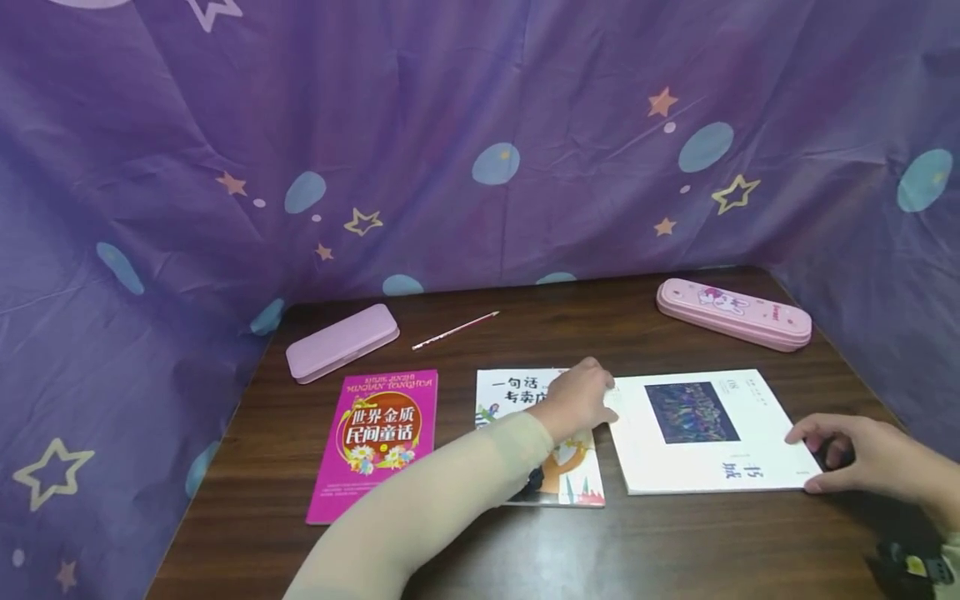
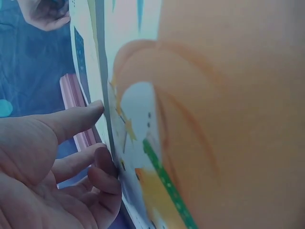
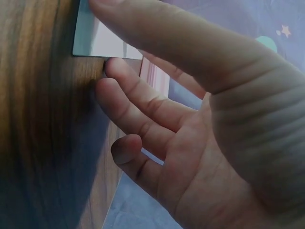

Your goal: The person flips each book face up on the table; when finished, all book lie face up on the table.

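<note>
A white book (image 1: 697,479) with a dark picture on its cover lies sideways on the table, between both hands. At its left edge, my left hand (image 1: 577,400) touches it with thumb and fingertips spread apart. This hand also reaches over an illustrated book (image 1: 585,475), hiding part of its cover; that cover fills much of the left wrist view. My right hand (image 1: 862,454) is at the white book's right edge, thumb near the front corner and index finger farther back. In the right wrist view, the other fingers hang loosely bent beside the book's corner (image 3: 102,40).
A magenta book (image 1: 326,492) lies at the left. Behind it are a plain pink case (image 1: 345,342) and a slim pencil (image 1: 455,330). At the back right rests a pink pencil case (image 1: 735,315) with a rabbit print. A purple curtain (image 1: 420,150) surrounds the dark wooden table (image 1: 525,550).
</note>
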`<act>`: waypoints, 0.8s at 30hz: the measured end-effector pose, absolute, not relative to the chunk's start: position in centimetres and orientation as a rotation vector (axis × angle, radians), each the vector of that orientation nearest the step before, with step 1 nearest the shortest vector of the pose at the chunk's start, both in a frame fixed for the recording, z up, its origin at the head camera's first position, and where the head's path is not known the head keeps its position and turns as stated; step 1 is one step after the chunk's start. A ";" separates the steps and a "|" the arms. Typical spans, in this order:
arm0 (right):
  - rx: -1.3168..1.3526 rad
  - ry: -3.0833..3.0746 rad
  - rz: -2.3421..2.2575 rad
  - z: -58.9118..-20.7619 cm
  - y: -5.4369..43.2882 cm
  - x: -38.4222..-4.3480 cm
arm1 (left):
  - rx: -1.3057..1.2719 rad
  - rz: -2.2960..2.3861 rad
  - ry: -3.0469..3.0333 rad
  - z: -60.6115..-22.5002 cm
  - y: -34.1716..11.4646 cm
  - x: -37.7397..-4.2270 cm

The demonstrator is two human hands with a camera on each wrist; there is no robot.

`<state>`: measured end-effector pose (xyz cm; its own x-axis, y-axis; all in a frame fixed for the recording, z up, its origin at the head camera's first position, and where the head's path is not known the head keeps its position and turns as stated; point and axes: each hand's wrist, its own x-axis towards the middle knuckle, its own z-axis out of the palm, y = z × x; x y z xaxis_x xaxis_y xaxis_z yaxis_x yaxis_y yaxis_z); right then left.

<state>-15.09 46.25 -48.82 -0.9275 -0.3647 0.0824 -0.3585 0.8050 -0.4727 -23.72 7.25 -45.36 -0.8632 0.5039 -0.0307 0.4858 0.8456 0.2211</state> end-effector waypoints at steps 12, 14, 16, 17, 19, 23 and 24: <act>-0.420 2.969 -0.622 -48.1 46.5 -16.2 | 0.755 0.335 2.920 -45.4 6.5 -23.1; -0.395 2.964 -0.624 -48.1 46.7 -16.6 | 0.759 0.328 2.923 -45.4 6.3 -22.9; -0.364 2.955 -0.616 -48.1 46.8 -16.9 | 0.758 0.323 2.932 -45.4 6.2 -22.7; -0.355 2.957 -0.613 -48.1 46.9 -17.1 | 0.758 0.319 2.938 -45.4 6.1 -22.6; -0.340 2.959 -0.611 -48.2 47.0 -17.4 | 0.757 0.307 2.949 -45.4 6.0 -22.4; -0.355 2.977 -0.615 -48.3 47.0 -18.0 | 0.738 0.287 2.962 -45.5 5.9 -21.9; -0.355 2.977 -0.616 -48.3 47.1 -18.1 | 0.731 0.290 2.964 -45.5 5.9 -21.8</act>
<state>-18.14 47.05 -48.33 -0.9699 -0.2415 -0.0315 -0.2091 0.8922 -0.4004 -21.83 5.85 -45.53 -0.8837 0.4673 -0.0276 0.4530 0.8686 0.2008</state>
